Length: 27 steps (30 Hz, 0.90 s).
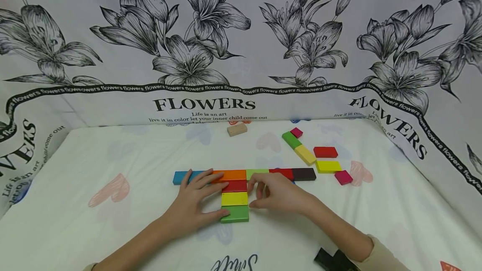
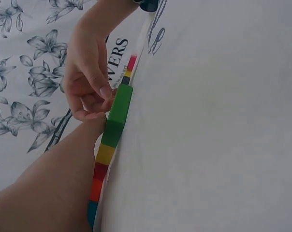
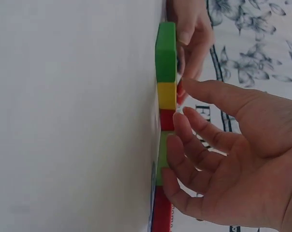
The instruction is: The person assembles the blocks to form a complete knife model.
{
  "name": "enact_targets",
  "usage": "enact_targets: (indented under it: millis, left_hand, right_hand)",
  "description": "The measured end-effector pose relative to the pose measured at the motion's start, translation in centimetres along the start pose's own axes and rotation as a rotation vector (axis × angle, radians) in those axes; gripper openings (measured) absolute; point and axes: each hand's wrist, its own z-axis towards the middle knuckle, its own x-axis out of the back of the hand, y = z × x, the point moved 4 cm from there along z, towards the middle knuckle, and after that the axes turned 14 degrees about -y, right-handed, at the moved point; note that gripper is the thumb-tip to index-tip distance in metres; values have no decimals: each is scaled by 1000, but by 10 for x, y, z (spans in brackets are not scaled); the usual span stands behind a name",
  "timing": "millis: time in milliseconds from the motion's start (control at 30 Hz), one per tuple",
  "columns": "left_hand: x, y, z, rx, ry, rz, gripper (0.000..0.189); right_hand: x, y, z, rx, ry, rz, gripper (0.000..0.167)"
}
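Observation:
Flat blocks form a T on the white cloth. Its bar runs from a blue block [image 1: 179, 177] through an orange block [image 1: 233, 175], a light green block [image 1: 257, 173] and a red block [image 1: 282, 173] to a black block [image 1: 304, 174]. Down from the bar runs a stem of a second red block [image 1: 236, 186], a yellow block [image 1: 235, 198] and a green block [image 1: 237, 214]. My left hand [image 1: 193, 206] spreads along the stem's left side, thumb on the green block, fingers over the bar. Loosely bent, my right hand [image 1: 281, 193] lies along the stem's right side, gripping nothing.
A plain wooden block [image 1: 237, 130] lies at the back. Back right are loose blocks: a green block [image 1: 291, 140], a yellow block [image 1: 305, 154], a red block [image 1: 325, 152] and magenta blocks [image 1: 343, 177]. A dark object [image 1: 324, 258] sits by the right sleeve. Flowered fabric [image 1: 320, 103] stands behind.

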Motion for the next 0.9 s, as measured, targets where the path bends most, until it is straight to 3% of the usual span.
enact_targets:
  millis: [567,900]
  left_hand:
    - [1,4,4,26,46,29,55]
    - [2,5,6,41,18,37,58]
  right_hand:
    - [27,7,-2,-16,63,-49,22]
    - [57,11,8,-45,148,-125,26]
